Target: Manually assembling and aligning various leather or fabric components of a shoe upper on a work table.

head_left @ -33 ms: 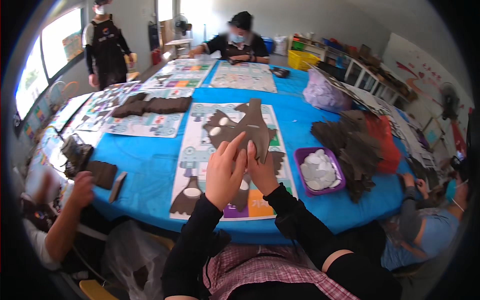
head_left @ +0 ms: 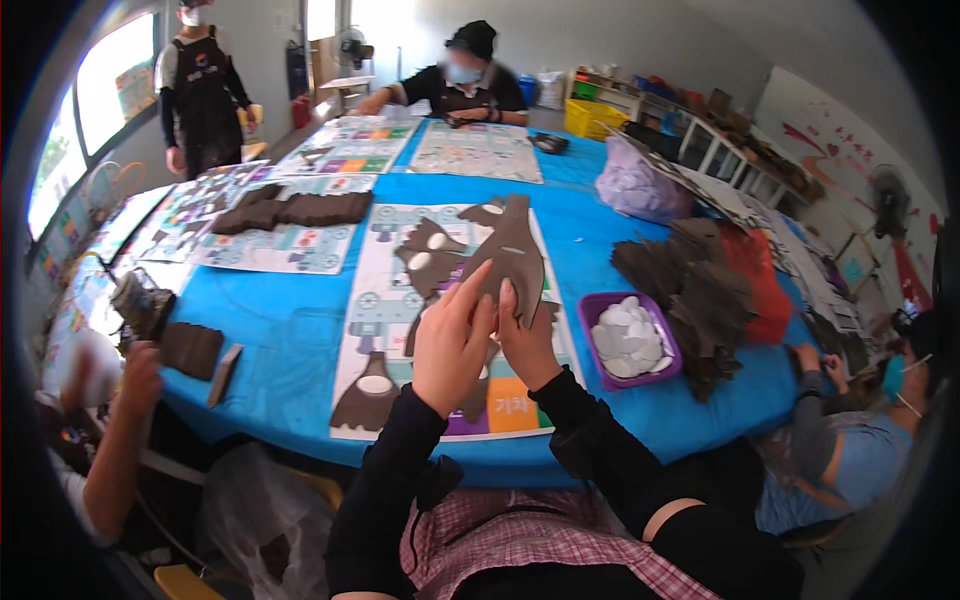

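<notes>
A dark brown cut-out with a narrow neck, a flared body and a small slit is raised over the printed sheet. My right hand is closed on its lower part, thumb on top. My left hand is closed at its left edge, the index finger laid along the surface; its thumb side is partly hidden. On the sheet lie similar brown cut-outs, several bearing white ovals, such as one cut-out at the lower left. Right of my hands stands a purple basket of white oval pieces.
Brown cut-outs are heaped beside a red bag on the right. A row of brown pieces lies far left on another sheet. A purple bag sits beyond the basket. Other people sit left, right and opposite; one stands at the back.
The whole scene has shifted slightly left in view. The cut-out in my hands is turned a little, its neck now leaning further right; both hands keep their hold.
</notes>
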The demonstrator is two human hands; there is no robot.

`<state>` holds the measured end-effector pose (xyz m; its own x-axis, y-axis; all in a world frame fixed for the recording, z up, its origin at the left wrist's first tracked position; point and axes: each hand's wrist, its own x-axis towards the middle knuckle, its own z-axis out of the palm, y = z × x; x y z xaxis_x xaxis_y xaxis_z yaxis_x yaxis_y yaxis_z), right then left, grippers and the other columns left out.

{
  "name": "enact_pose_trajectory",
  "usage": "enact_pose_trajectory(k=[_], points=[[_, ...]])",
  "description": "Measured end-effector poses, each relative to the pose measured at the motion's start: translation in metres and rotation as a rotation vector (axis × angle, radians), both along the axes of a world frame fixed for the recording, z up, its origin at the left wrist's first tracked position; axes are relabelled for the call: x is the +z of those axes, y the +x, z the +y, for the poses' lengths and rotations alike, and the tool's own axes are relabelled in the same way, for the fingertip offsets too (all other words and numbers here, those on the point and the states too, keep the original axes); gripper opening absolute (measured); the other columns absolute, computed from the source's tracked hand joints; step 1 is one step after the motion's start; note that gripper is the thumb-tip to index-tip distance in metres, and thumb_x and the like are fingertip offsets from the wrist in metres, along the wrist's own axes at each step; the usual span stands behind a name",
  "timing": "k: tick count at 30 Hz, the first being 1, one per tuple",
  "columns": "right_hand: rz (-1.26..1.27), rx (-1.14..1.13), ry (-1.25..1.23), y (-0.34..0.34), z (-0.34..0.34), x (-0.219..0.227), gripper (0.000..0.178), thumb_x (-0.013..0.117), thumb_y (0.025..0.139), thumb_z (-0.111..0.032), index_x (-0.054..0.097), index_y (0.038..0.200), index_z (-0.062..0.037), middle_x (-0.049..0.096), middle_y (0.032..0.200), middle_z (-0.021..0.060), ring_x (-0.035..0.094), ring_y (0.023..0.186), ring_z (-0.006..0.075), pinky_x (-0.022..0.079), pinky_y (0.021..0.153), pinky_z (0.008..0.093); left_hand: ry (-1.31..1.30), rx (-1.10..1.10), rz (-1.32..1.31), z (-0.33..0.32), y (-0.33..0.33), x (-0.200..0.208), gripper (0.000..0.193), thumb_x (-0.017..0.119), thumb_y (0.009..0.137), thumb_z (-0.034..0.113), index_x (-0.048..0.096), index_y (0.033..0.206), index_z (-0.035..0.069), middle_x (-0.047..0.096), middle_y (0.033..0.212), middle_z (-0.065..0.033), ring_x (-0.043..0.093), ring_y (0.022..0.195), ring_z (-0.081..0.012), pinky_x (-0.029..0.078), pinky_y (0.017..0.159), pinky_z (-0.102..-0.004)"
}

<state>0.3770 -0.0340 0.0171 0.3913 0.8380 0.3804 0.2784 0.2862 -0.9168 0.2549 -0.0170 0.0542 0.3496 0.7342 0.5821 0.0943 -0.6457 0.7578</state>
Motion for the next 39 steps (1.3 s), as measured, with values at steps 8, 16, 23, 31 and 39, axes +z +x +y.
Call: enact_pose_trajectory(k=[8, 16, 23, 31, 39], points=[[-0.595, -0.362, 0.096, 0.074, -0.039, 0.020, 0.041, 0.053, 0.091, -0.026, 0.034, 0.117, -0.0005, 0.062, 0.078, 0.0239, 0.062, 0.070, 0.0426, 0.046, 0.051, 0.0452, 0.031, -0.158, -0.055, -0.025, 0.076, 0.006, 0.037, 0.048, 0.092, 0.020, 0.048, 0.127, 0.008, 0.059, 0.066, -0.0177, 0.058, 0.059, -0.0353, 0.043, 0.053, -0.0441], [-0.674, -0.390, 0.082, 0.079, -0.039, 0.029, 0.037, 0.047, 0.094, -0.031, 0.042, 0.110, 0.0020, 0.062, 0.075, 0.0223, 0.062, 0.071, 0.0400, 0.046, 0.056, 0.0448, 0.004, -0.135, 0.008, -0.039, 0.067, 0.014, 0.029, 0.048, 0.089, 0.017, 0.055, 0.116, 0.008, 0.060, 0.072, -0.0191, 0.059, 0.069, -0.0373, 0.046, 0.059, -0.0436], [-0.648, -0.243, -0.005, 0.041, -0.049, -0.008, 0.017, 0.051, 0.093, -0.019, 0.053, 0.087, -0.0030, 0.061, 0.065, 0.0145, 0.061, 0.060, 0.0324, 0.046, 0.051, 0.0377, -0.606, -0.568, 0.158, -0.071, -0.019, -0.089, 0.024, 0.050, 0.094, 0.013, 0.057, 0.116, 0.006, 0.059, 0.080, -0.0072, 0.054, 0.070, -0.0122, 0.043, 0.064, -0.0235], [-0.963, -0.026, 0.313, -0.004, -0.066, -0.016, 0.031, 0.068, 0.073, -0.015, 0.060, 0.102, -0.0078, 0.052, 0.085, 0.0049, 0.059, 0.073, 0.0223, 0.048, 0.058, 0.0334, -0.751, -0.350, -0.308, -0.062, -0.049, -0.084, 0.045, 0.039, 0.100, 0.024, 0.034, 0.135, -0.004, 0.049, 0.126, -0.0142, 0.054, 0.111, -0.0212, 0.042, 0.095, -0.0309], [-0.936, 0.039, 0.354, -0.008, -0.059, -0.013, 0.030, 0.064, 0.078, -0.013, 0.059, 0.108, -0.0063, 0.052, 0.083, 0.0053, 0.058, 0.074, 0.0207, 0.049, 0.056, 0.0308, -0.934, -0.098, -0.348, -0.039, -0.052, -0.063, 0.030, 0.042, 0.098, 0.024, 0.052, 0.104, -0.003, 0.059, 0.109, -0.0131, 0.059, 0.103, -0.0260, 0.046, 0.091, -0.0341]])
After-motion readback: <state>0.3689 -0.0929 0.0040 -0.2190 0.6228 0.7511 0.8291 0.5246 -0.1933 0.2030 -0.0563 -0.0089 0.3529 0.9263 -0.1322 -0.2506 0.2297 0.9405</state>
